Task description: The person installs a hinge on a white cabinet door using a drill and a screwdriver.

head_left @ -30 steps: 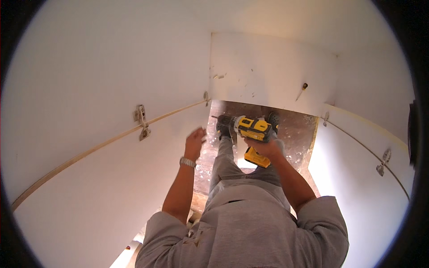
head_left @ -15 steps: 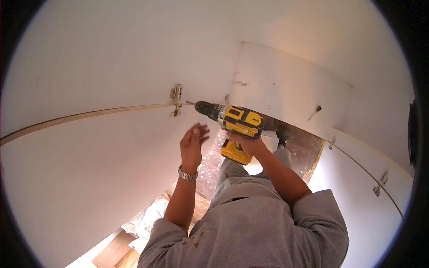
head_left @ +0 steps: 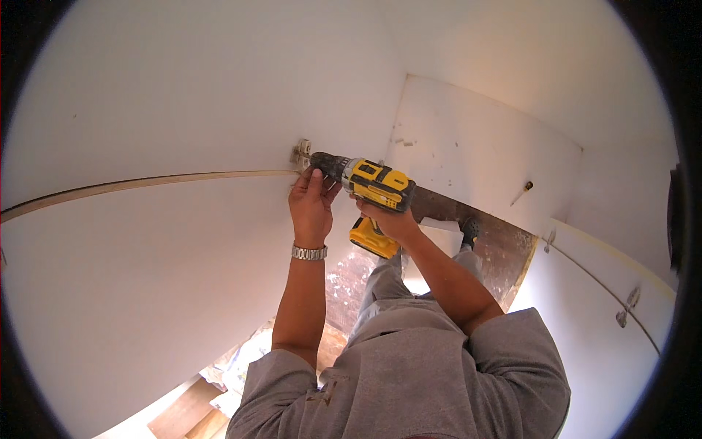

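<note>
My right hand (head_left: 384, 214) grips a yellow and black cordless drill (head_left: 378, 183) by its handle, the chuck pointing left at a metal hinge (head_left: 302, 150) on the left white panel (head_left: 183, 256). My left hand (head_left: 310, 201), with a steel watch at the wrist, is raised to the hinge, its fingertips closed beside the drill's nose and partly behind it. The drill's bit is hidden there, and I cannot make out what the fingers hold.
A screwdriver (head_left: 521, 194) lies on the far white panel (head_left: 468, 124). The right panel (head_left: 578, 314) carries hinges (head_left: 629, 307). Below are my shoe (head_left: 471, 230), a paint-spotted floor (head_left: 504, 256) and clutter (head_left: 241, 351) at the lower left.
The drill has swung up and left to the hinge in my right hand. My left hand has risen to the hinge and its fingers have closed beside the chuck.
</note>
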A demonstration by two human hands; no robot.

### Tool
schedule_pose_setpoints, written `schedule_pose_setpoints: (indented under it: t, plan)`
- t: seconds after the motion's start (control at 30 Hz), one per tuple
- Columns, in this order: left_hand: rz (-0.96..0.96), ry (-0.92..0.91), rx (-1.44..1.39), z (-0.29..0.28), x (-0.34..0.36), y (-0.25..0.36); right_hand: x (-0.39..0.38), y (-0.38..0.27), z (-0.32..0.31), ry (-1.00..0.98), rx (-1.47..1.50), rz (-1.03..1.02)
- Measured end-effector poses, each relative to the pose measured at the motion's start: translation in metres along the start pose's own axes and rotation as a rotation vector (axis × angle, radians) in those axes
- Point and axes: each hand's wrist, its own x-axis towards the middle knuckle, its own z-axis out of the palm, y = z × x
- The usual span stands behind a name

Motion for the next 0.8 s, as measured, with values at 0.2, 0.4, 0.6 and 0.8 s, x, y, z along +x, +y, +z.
schedule_pose_setpoints:
  t: [0.2,0.4,0.6,0.8]
  plan:
    - [0.006,0.015,0.008,-0.002,0.002,-0.002,0.003,0.005,0.0,-0.008,-0.003,-0.004]
    - [0.022,0.01,0.021,-0.006,0.004,-0.001,0.002,-0.008,0.003,-0.03,-0.024,0.069]
    - [0.003,0.026,-0.002,-0.006,0.002,-0.003,0.001,-0.007,0.005,-0.025,-0.024,0.078]
    - [-0.005,0.052,-0.047,-0.007,-0.003,-0.003,0.0,-0.007,0.012,0.009,-0.1,0.103]
